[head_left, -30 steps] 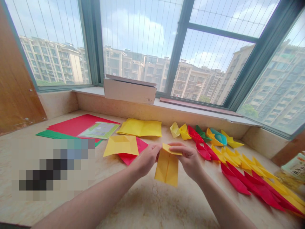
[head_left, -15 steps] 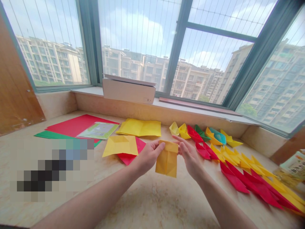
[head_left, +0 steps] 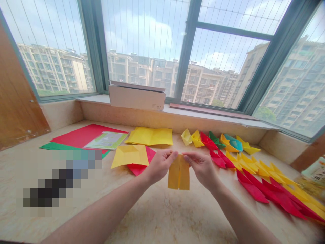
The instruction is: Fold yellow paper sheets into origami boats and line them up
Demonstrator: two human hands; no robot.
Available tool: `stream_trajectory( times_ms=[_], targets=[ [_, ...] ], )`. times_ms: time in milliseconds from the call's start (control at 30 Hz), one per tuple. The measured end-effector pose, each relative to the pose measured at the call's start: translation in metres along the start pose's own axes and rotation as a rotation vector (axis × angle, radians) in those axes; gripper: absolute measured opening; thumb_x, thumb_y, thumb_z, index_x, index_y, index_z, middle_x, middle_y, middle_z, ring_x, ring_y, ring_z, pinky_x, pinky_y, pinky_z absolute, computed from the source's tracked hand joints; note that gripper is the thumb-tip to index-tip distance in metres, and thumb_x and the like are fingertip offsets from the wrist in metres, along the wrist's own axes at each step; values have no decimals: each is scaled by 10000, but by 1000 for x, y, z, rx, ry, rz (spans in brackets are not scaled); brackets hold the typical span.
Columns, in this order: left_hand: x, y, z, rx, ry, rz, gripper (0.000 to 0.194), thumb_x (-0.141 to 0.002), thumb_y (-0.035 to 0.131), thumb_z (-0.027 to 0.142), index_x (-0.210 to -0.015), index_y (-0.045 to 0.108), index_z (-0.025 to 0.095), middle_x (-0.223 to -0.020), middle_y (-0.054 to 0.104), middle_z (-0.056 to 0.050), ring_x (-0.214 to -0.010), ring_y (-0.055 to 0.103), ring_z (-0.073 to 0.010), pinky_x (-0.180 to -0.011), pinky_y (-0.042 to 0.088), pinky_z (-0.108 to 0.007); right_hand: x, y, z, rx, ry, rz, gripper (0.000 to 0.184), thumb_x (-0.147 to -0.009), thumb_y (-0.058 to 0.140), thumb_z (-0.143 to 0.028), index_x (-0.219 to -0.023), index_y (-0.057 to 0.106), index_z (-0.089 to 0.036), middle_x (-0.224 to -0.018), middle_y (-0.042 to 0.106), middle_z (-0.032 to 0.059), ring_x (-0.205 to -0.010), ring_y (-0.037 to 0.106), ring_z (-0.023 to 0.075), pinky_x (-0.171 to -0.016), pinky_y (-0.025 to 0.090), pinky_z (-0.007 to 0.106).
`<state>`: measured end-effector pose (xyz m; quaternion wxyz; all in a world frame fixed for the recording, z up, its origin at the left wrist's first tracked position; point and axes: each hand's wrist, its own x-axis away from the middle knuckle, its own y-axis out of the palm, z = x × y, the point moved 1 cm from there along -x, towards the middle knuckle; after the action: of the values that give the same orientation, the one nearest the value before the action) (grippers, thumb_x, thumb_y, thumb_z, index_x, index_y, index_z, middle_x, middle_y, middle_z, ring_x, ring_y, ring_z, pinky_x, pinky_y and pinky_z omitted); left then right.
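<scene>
Left forearm [head_left: 106, 203] and right forearm [head_left: 236, 203] bare, converging from tabletop's [head_left: 162, 220] near edge. Left grip [head_left: 161, 166], right grip [head_left: 202, 167]: both pinched, thumbs inward, slightly apart.

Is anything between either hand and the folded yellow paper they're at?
Nothing visible: the left hand and right hand both pinch the folded yellow paper directly near its top. The nearest loose yellow sheet lies left of both hands.

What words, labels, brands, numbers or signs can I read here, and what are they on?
None can be read.
White box: printed marks, too small.
Package at the right edge: dark characters, too blurred.
Green-and-clear packet: no legible text.
Folded yellow paper: no writing visible.
</scene>
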<state>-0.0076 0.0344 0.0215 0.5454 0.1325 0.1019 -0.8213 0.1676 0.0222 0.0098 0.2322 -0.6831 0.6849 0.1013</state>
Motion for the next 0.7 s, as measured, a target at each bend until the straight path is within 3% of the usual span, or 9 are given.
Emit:
stream_trajectory(
  times_ms=[100,200,300,400,467,567,700],
  targets=[
    [-1,-1,0,-69,64,22,421,-917,539,466,-657,581,138,-601,490,26,-554,401,-90,-517,309,-214,-1,1,1,-89,48,40,265,-791,740,-427,-917,767,-196,-854,776,72,-771,706,225,-696,570,341],
    [1,-2,-4,-133,68,20,443,-938,493,470,-655,582,141,-576,475,28,-538,405,-93,-506,296,-217,-3,1,5,-173,102,54,422,-762,769,-448,-1092,703,-195,-801,766,58,-737,709,221,-671,564,330],
    [5,-2,-8,-233,-9,-71,419,-898,550,473,-656,619,138,-565,537,8,-525,476,-109,-496,330,-216,-4,-2,7,-122,85,36,535,-752,781,-440,-1206,635,-199,-771,755,47,-731,708,224,-675,561,330],
    [7,2,-8,-283,-71,-183,389,-862,591,461,-665,665,133,-591,611,-26,-536,556,-137,-500,392,-221,-4,-6,6,-24,43,7,528,-766,770,-421,-1226,632,-202,-801,755,53,-759,703,223,-696,552,329],
    [8,5,-7,-251,-95,-239,398,-881,548,458,-724,703,127,-645,662,-51,-561,601,-155,-523,443,-233,-4,-9,6,-3,57,-26,449,-783,747,-443,-1147,680,-188,-818,753,66,-758,698,229,-674,547,325],
    [9,8,-2,-265,-115,-263,399,-891,525,443,-741,719,128,-650,688,-56,-557,621,-152,-518,446,-222,-3,-12,5,70,69,-43,303,-817,696,-473,-868,739,-178,-765,739,63,-677,675,216,-584,519,300],
    [12,8,4,-436,-90,-276,403,-878,544,422,-619,677,143,-548,660,-32,-506,597,-133,-448,358,-187,1,-10,1,292,-124,-130,206,-860,661,-373,-762,738,-210,-715,726,26,-659,654,195,-606,497,289]
  ],
)
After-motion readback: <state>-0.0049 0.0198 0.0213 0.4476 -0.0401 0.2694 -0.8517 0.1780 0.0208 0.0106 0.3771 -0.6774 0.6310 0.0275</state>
